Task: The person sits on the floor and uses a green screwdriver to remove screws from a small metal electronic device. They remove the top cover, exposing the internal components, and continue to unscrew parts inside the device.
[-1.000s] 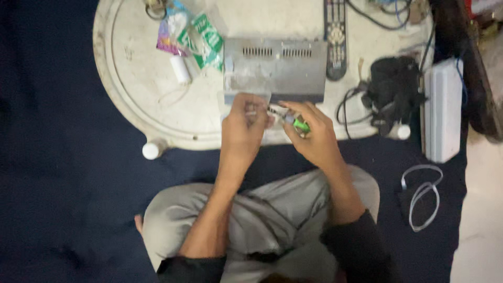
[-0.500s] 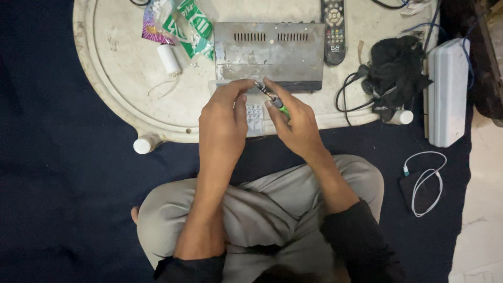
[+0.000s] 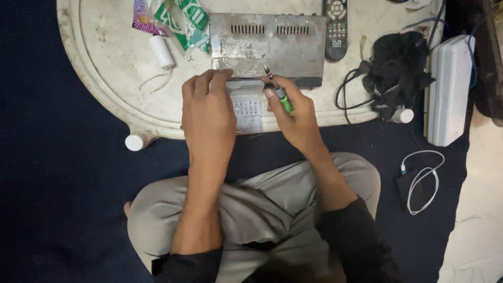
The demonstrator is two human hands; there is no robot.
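So the person sits cross-legged on a dark blue floor at a low round white counter (image 3: 105,99). The right hand (image 3: 296,112) has its grip closed around a small screwdriver (image 3: 277,90) with a green handle, and the metal tip points up at the near edge of a grey metal box (image 3: 267,44) with vent slots along its far side. The left hand (image 3: 208,112) lies flat, fingers bent down onto the near left corner of that box; can't tell if it actually grips anything. Between the two hands there's a small grey panel with rows of buttons (image 3: 247,112), lying on the counter just near of the box. A black remote (image 3: 336,29) sits at the box's right end, tangled black cables (image 3: 395,68) further right, green packets (image 3: 188,21) and a white tube (image 3: 161,51) to the left.
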